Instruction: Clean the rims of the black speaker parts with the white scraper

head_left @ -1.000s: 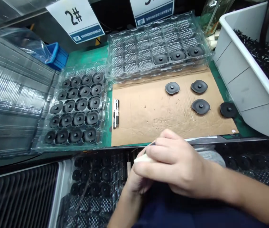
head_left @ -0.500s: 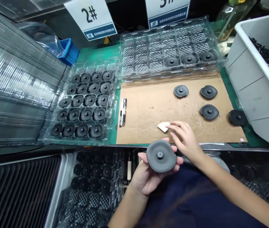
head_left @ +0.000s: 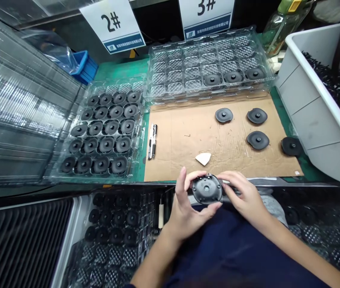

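A black rounded plastic part [head_left: 207, 189] is held up in front of my body, its underside with small pegs and a central hole facing me. My left hand [head_left: 184, 206] grips it from the left, thumb below and fingers at the upper edge. The fingertips of my right hand [head_left: 241, 194] pinch its right edge. Just beyond, a white wedge-shaped pad [head_left: 203, 159] lies on the cardboard sheet [head_left: 175, 140]. Further right on the cardboard sit several similar black parts [head_left: 257, 140], with central knobs up.
A clear tray of black parts [head_left: 100, 128] lies at left; another clear tray [head_left: 193, 64] stands behind the cardboard. Pens [head_left: 152, 142] rest at its left edge. A grey bin [head_left: 304, 84] of black scraps stands at right. Below the bench are more trays [head_left: 112, 224].
The black part has been turned over from knob side to underside. My right hand has let go of the white pad and now touches the part's right edge.
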The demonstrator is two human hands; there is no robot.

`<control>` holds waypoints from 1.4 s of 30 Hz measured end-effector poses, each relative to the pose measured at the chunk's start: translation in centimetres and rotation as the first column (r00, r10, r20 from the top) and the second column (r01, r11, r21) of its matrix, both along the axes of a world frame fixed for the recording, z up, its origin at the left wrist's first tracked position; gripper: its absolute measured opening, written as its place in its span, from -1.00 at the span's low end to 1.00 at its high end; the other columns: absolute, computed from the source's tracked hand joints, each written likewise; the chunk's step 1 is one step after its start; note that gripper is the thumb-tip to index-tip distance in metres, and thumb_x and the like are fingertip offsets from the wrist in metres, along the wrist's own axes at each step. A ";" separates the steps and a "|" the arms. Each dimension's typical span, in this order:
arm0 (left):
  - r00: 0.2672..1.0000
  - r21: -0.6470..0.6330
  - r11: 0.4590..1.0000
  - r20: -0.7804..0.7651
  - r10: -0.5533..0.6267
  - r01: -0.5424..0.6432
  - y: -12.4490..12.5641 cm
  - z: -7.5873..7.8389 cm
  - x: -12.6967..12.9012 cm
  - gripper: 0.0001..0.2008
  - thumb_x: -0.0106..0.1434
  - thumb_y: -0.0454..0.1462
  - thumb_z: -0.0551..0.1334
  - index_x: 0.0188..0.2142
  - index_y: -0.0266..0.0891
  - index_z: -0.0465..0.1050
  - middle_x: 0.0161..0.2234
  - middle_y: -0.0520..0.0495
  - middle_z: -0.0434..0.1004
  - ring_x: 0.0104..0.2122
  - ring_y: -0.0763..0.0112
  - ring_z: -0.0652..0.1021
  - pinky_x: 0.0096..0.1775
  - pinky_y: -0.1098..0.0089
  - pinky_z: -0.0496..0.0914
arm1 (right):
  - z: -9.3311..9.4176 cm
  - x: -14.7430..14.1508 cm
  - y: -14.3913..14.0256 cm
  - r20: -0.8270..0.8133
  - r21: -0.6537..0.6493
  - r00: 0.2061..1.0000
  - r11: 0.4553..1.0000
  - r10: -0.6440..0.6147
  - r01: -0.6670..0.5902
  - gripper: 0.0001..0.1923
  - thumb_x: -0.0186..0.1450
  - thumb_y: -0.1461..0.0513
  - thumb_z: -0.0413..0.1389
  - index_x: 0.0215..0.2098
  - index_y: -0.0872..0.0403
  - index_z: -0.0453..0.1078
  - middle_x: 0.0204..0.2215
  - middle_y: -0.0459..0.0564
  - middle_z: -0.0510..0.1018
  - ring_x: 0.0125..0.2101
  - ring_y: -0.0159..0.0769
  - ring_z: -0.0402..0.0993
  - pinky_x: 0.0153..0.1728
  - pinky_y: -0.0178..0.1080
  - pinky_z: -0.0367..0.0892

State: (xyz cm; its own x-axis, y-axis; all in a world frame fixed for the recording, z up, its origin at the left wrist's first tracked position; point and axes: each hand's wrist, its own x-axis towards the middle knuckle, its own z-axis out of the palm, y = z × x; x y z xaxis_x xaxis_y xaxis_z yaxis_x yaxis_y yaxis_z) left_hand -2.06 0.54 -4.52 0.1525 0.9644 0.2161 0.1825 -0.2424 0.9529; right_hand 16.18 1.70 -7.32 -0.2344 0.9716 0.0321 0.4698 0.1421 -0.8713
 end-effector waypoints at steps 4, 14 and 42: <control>0.989 0.108 0.994 -0.145 -0.014 0.030 0.2 0.0 -0.3 0.11 0.01 -0.37 0.40 0.28 -0.02 -0.43 0.03 -0.25 0.33 -0.01 0.20 0.42 0.00 0.13 0.33 | 1.6 0.4 -0.2 -0.080 -0.034 0.988 0.991 -0.129 0.127 -0.75 0.31 0.29 0.04 -0.06 -0.06 0.37 -0.12 -0.04 0.43 -0.13 -0.32 0.36 -0.10 -0.25 0.27; 0.994 -0.210 0.972 0.032 -0.104 0.108 0.1 1.3 -0.7 0.06 0.06 -0.21 0.38 0.28 -0.09 -0.42 -0.03 -0.19 0.38 -0.02 0.20 0.45 0.05 0.13 0.29 | 6.6 0.5 2.1 -0.469 -0.426 0.878 0.846 0.097 -0.321 -0.61 0.24 0.20 0.16 0.04 -0.06 0.29 -0.37 -0.14 0.53 -0.34 -0.43 0.43 -0.28 -0.35 0.28; 0.976 -0.179 0.965 0.139 -0.167 0.191 2.3 -0.4 -1.6 0.08 -0.03 -0.31 0.44 0.27 -0.01 -0.30 0.06 -0.26 0.33 0.03 0.10 0.42 0.05 0.06 0.31 | 4.4 1.8 1.3 -0.357 -0.493 0.926 0.867 -0.125 -0.072 -0.88 0.19 0.16 0.19 -0.35 0.04 0.42 -0.41 -0.08 0.48 -0.41 -0.40 0.39 -0.39 -0.35 0.31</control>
State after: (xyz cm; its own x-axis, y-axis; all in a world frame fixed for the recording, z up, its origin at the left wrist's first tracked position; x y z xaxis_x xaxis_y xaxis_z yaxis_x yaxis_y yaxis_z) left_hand -3.65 2.80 -4.94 0.3104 0.9488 0.0590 0.0323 -0.0725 0.9968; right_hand 18.02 2.97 -2.95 -0.2755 0.8875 -0.3694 0.1011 -0.3554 -0.9292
